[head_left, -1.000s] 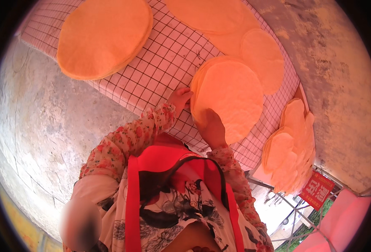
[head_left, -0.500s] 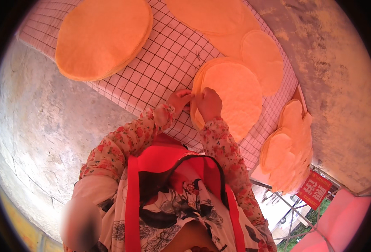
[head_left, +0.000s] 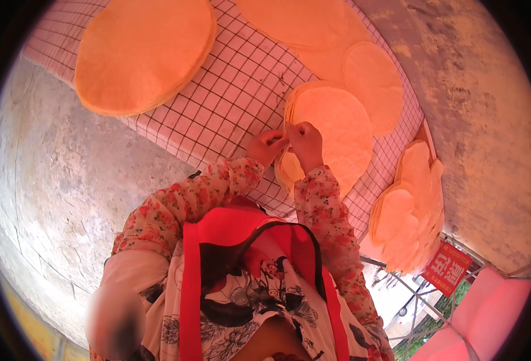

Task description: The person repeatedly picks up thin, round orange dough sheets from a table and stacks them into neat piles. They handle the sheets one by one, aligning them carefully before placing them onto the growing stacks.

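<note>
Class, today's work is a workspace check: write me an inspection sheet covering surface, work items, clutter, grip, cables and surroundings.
Surface: table, pale with dark grid lines, under reddish light.
Work items: stack of thin round sheets, its layers offset along the left edge.
Clutter: nothing seen apart from more sheets: a thick stack at upper left, overlapping sheets at the top, a pile at the right.
Grip: left hand and right hand meet at the stack's left edge; whether either pinches a sheet is unclear.
Cables: nothing seen.
Surroundings: worn grey ground at left; red sign at lower right.
</note>
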The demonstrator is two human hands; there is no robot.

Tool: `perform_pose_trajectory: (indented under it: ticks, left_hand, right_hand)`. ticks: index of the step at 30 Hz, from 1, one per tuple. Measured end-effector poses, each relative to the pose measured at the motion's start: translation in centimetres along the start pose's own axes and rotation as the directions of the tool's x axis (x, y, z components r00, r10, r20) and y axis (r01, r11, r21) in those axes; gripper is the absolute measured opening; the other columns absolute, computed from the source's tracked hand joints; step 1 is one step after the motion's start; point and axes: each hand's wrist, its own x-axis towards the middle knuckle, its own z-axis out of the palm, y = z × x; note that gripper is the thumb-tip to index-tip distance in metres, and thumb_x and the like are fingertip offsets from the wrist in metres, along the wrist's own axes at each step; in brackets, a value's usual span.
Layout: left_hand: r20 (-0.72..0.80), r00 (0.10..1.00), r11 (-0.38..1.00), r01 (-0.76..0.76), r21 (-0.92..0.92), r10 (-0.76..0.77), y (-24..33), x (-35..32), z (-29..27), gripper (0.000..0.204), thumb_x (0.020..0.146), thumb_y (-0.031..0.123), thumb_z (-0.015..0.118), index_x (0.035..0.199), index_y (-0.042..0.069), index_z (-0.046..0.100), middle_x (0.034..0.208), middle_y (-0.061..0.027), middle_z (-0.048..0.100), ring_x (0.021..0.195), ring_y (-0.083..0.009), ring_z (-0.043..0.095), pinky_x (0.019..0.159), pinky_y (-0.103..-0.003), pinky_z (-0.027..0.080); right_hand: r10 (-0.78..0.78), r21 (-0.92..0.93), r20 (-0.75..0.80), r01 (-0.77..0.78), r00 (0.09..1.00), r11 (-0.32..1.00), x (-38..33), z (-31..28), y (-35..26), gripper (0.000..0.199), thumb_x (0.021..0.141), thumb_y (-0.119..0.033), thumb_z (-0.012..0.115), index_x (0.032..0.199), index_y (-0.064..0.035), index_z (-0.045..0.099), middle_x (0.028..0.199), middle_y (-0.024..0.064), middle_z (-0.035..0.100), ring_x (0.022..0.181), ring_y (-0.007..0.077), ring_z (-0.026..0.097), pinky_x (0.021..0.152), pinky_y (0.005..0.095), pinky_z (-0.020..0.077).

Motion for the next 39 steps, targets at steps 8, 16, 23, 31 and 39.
perform_pose_trajectory:
  ticks: [8,16,23,31,39]
  left_hand:
    - [0.101,0.906,0.881,-0.424,0.21,0.412,-0.5,-1.5,4.5,0.02,0.088,0.016,0.062,0.103,0.003,0.063,0.101,-0.0065,0.059,0.094,-0.0152,0.058,0.077,-0.03,0.048]
    - [0.123,0.854,0.816,0.52,-0.251,-0.506,-2.2,-2.0,1.7,0.047,0.091,0.045,0.054,0.12,0.009,0.055,0.113,-0.0058,0.057,0.107,-0.0194,0.054,0.087,-0.036,0.046]
    - [0.549,0.823,0.454,0.549,-0.702,-0.147,2.5,1.1,3.6,0.053,0.093,0.046,0.046,0.127,0.005,0.047,0.124,-0.0091,0.054,0.112,-0.0237,0.052,0.091,-0.042,0.045]
    - [0.455,0.86,0.444,0.324,-0.835,0.229,5.9,0.7,-0.1,0.057,0.096,0.049,0.038,0.133,0.006,0.043,0.132,-0.0099,0.051,0.119,-0.0259,0.049,0.098,-0.043,0.041]
    - [-0.018,1.0,0.769,-0.006,-0.639,-0.006,0.2,-0.5,-1.2,0.049,0.097,0.037,0.041,0.131,0.001,0.044,0.128,-0.0116,0.053,0.115,-0.0236,0.051,0.096,-0.039,0.041]
  right_hand:
    - [-0.108,-0.415,0.007,0.101,0.994,0.904,1.2,-3.8,-0.7,0.033,0.077,-0.016,0.06,0.1,0.0066,0.055,0.085,0.0174,0.064,0.078,0.0244,0.063,0.069,0.0338,0.05]
    - [-0.282,0.108,0.052,0.276,0.958,0.955,-2.8,-17.9,-8.7,0.038,0.081,0.0,0.055,0.119,0.0042,0.055,0.102,0.0092,0.065,0.092,0.0115,0.06,0.079,0.0267,0.0485]
    - [-0.448,0.495,-0.16,0.464,0.88,0.735,-12.6,-28.8,-14.0,0.036,0.092,-0.003,0.045,0.128,0.0043,0.044,0.121,0.0135,0.057,0.108,0.0204,0.058,0.091,0.031,0.0486]
    - [-0.205,0.817,-0.092,0.192,0.974,0.544,-4.3,-22.5,7.0,0.031,0.092,-0.001,0.048,0.123,0.0015,0.048,0.12,0.0114,0.057,0.109,0.021,0.056,0.093,0.0332,0.0477]
    - [0.018,0.82,0.097,-0.09,0.995,0.565,-0.6,-15.5,19.9,0.026,0.092,-0.002,0.049,0.117,0.0033,0.051,0.114,0.01,0.059,0.102,0.0197,0.059,0.085,0.0306,0.0498]
